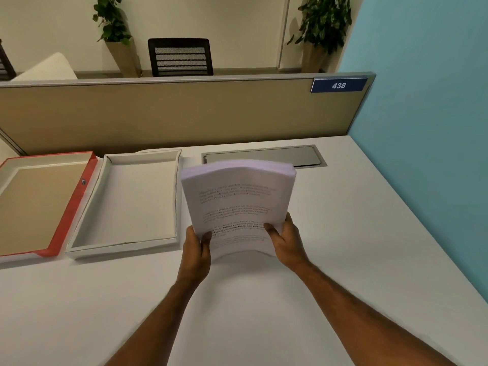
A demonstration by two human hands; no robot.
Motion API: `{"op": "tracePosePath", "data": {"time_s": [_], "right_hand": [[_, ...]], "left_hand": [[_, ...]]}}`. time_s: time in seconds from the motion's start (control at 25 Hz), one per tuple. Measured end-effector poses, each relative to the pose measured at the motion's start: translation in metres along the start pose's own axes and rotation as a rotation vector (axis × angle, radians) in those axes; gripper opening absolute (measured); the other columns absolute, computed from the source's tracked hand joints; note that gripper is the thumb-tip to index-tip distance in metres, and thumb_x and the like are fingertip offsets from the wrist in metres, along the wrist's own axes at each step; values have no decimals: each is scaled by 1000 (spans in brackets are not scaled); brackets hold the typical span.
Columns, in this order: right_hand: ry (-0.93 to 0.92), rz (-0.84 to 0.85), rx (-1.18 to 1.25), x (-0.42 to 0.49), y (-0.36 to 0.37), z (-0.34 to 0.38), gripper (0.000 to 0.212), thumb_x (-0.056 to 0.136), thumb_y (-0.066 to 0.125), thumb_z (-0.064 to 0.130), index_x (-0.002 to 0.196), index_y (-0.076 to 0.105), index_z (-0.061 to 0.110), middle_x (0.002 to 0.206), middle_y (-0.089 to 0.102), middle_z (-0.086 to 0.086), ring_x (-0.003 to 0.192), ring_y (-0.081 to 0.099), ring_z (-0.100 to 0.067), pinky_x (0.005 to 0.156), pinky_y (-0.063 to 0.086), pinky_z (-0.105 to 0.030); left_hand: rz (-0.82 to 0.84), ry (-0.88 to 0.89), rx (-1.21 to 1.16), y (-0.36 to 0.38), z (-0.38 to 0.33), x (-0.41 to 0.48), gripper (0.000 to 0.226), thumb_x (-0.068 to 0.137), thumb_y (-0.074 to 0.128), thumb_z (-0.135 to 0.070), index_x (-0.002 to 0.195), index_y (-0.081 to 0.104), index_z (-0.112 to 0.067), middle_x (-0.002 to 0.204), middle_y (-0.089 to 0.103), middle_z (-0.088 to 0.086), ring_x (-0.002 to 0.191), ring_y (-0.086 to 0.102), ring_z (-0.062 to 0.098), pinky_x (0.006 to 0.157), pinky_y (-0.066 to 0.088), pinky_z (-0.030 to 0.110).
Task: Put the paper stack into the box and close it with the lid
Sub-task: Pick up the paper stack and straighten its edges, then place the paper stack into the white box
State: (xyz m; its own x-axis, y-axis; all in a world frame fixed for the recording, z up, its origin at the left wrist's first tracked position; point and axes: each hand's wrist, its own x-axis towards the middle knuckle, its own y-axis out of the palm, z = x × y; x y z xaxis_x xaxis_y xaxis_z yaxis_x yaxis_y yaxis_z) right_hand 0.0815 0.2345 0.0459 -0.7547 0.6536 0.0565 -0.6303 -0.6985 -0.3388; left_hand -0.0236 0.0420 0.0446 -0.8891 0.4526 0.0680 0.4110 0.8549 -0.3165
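Observation:
A thick stack of printed white paper is held up above the desk, bowed along its length. My left hand grips its near left corner and my right hand grips its near right corner, thumbs on top. Just left of the stack lies an open, empty white box with low walls. Further left lies the lid, upside down, with red outer sides and a tan inside.
The white desk runs to a tan partition at the back. A grey cable hatch sits in the desk behind the stack. A teal wall stands on the right. A black chair and plants are beyond the partition.

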Motion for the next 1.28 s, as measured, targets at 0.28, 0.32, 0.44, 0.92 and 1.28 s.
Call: {"op": "tracePosePath", "data": {"time_s": [0.28, 0.32, 0.44, 0.92, 1.28], "right_hand": [[24, 85, -60, 17, -16, 23, 32, 94, 57, 29, 117, 50, 7, 114, 65, -3, 97, 67, -23, 81, 60, -38], [22, 88, -63, 15, -16, 27, 32, 94, 57, 29, 116, 50, 7, 114, 65, -3, 97, 67, -24, 82, 60, -40], [24, 127, -107, 13, -10, 30, 34, 95, 55, 31, 115, 49, 5, 120, 66, -9, 101, 67, -27, 84, 58, -45], [143, 207, -199, -13, 90, 47, 34, 95, 54, 33, 115, 52, 6, 123, 66, -10, 100, 68, -26, 81, 58, -38], [270, 234, -170, 23, 202, 98, 38, 94, 56, 34, 116, 56, 3, 122, 65, -11, 93, 62, -21, 75, 48, -31]], "left_hand": [[-45, -45, 158, -11, -26, 17, 24, 99, 45, -24, 112, 45, -3, 104, 55, 3, 88, 59, 15, 62, 45, 12], [-43, -64, 191, -14, -32, 17, 23, 99, 44, -25, 109, 45, -4, 104, 55, 4, 85, 57, 15, 61, 42, 12], [-81, -119, 319, -22, -38, 8, 29, 100, 41, -29, 109, 47, -2, 100, 54, 2, 83, 54, 18, 57, 37, 15], [-107, -245, 391, -110, 13, -6, 29, 100, 39, -32, 98, 49, -5, 94, 57, 5, 76, 55, 15, 58, 37, 19], [-44, -291, 414, -218, 38, 67, 32, 99, 42, -30, 97, 52, 0, 96, 58, 13, 83, 55, 25, 69, 39, 33]]}}
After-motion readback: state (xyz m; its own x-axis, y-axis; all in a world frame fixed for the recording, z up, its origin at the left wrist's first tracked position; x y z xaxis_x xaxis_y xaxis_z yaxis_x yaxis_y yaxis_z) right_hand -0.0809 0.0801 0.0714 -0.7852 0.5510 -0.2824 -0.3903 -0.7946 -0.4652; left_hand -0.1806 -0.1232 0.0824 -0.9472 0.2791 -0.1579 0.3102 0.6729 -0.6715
